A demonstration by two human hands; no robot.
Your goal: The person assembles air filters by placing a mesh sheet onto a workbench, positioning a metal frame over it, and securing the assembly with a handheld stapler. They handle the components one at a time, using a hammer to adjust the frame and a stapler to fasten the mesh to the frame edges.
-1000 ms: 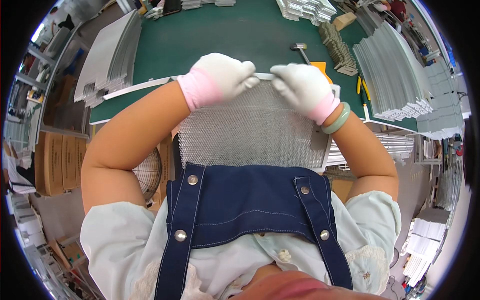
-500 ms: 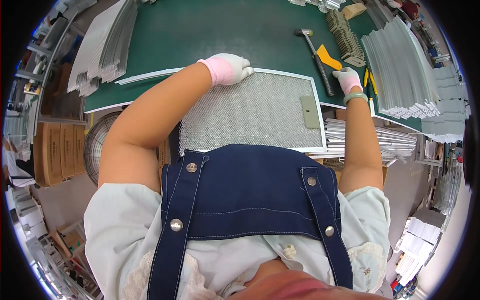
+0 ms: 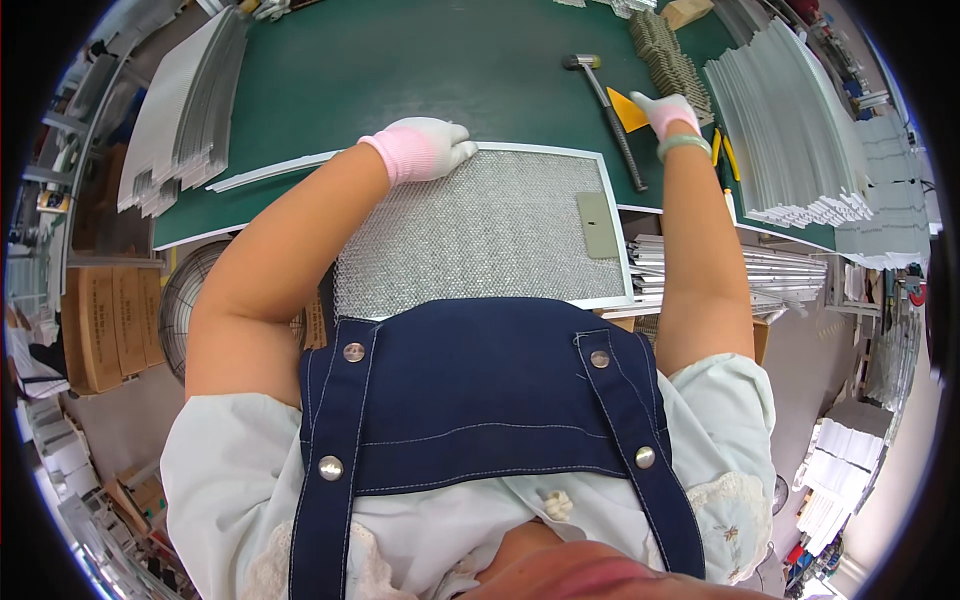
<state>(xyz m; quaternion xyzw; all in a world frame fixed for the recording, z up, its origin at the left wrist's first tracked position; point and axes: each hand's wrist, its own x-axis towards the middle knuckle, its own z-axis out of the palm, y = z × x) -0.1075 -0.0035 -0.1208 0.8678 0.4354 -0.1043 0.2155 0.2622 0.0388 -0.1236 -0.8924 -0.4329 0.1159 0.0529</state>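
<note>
The left hand [image 3: 425, 145] is closed over the upper edge of the mesh panel [image 3: 470, 225], at centre frame; the right hand [image 3: 665, 112], upper right, reaches the yellow scraper [image 3: 626, 112], but whether its fingers grip it I cannot tell.

Largest is the green table [image 3: 420, 70], filling the upper frame. The panel overlaps its near edge and reaches down to the apron [image 3: 480, 390]. White edging covers 3 of its sides: upper, right and lower, as far as they show. At lower left the mesh looks bare; the left arm hides the rest, so that end appears to be the part left unedged.

A tall stack of panels [image 3: 780, 130] stands upper right, a smaller pile [image 3: 185, 110] upper left. A white strip [image 3: 265, 172] extends left of the left hand; whether it joins the edging is hidden. A hammer [image 3: 622, 138] lies beside the scraper, and yellow-handled pliers [image 3: 732, 158] farther right. Smallest, 1 grey-green plate [image 3: 597, 222] sits in place near the panel's right side.
</note>
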